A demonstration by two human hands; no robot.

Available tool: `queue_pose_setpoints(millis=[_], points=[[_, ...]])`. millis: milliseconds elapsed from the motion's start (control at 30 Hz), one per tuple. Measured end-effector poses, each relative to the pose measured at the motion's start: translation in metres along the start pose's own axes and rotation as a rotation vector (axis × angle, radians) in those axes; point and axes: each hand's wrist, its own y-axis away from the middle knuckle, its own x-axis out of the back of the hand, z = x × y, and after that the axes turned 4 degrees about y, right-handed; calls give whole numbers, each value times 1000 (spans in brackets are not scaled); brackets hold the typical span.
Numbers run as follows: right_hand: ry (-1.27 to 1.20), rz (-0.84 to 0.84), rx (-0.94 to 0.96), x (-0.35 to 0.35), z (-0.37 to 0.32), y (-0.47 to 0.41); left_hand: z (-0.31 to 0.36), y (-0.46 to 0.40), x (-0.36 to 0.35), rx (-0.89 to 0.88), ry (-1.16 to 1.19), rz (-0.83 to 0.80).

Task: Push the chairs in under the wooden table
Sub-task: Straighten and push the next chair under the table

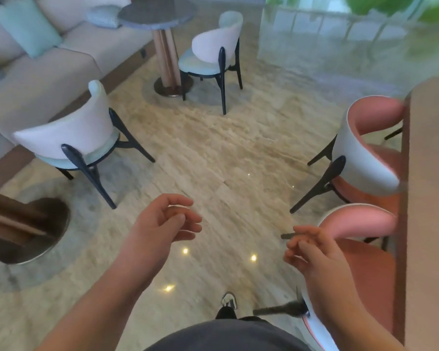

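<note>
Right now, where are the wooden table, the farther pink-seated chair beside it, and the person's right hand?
Long wooden table [431,198]: head view, bare top surface.
Farther pink-seated chair [363,158]: head view, white outer backrest.
Right hand [312,252]: head view, middle of the hand.

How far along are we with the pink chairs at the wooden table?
Both pink chairs, far chair and near chair, already look tucked against the wooden table. Left hand and right hand hold nothing. Whether more chairs are left is out of view.

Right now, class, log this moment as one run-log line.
left hand: open, holding nothing | right hand: open, holding nothing | pink chairs: seats under wooden table edge
</note>
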Motion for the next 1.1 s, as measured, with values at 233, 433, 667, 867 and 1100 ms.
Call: queue_pose_setpoints(millis=[233,433,667,867,1100], points=[[-86,202,19,-17,-51,-91,33,-150,-49,-1,42,-180],[-107,495,67,-5,-75,-169,50,-281,-114,10,17,-437],[-148,920,-78,-13,-82,-245,95,-431,-184,-18,-143,-805],[-196,1314,-125,-22,-89,-223,117,-490,-273,12,-201,-1052],[-360,1675,-114,-21,-65,-187,104,-434,-397,1,-284,-1451]])
